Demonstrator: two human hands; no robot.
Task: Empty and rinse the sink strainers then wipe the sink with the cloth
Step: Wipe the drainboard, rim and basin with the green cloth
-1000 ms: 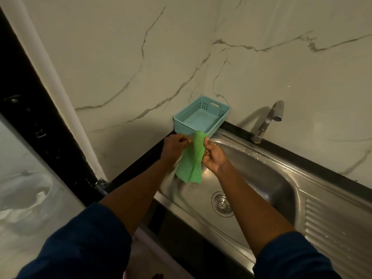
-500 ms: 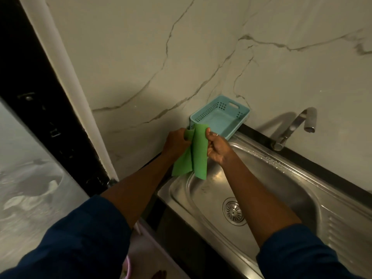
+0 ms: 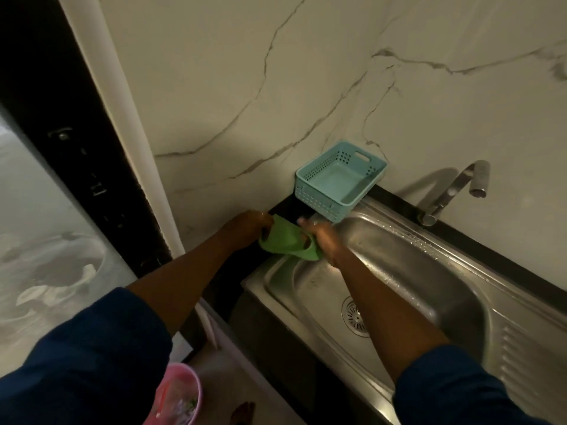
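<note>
Both hands have come down since half a second ago: the green cloth (image 3: pixel 283 239), which hung in a loose fold in front of the basket, is now pulled sideways between them and lowered to the far left corner of the sink (image 3: pixel 408 271). The left hand (image 3: pixel 245 230) grips the cloth's left end with curled fingers, over the dark counter edge just outside the steel rim. The right hand (image 3: pixel 322 240) grasps the other end, with the fabric folded round its fingers, at the rim of the bowl. The cloth sags a little in the middle, and whether it touches the steel I cannot tell.

Down in the bowl the round strainer (image 3: pixel 355 315) sits in the drain, partly hidden by the right forearm. A pale blue basket (image 3: pixel 313 199) stands on the corner behind the hands, against the marble wall (image 3: pixel 276 87). Further right the tap (image 3: pixel 454 191) reaches out over the bowl. A pink bucket (image 3: pixel 179 395) stands on the floor below the left sleeve (image 3: pixel 86 363).
</note>
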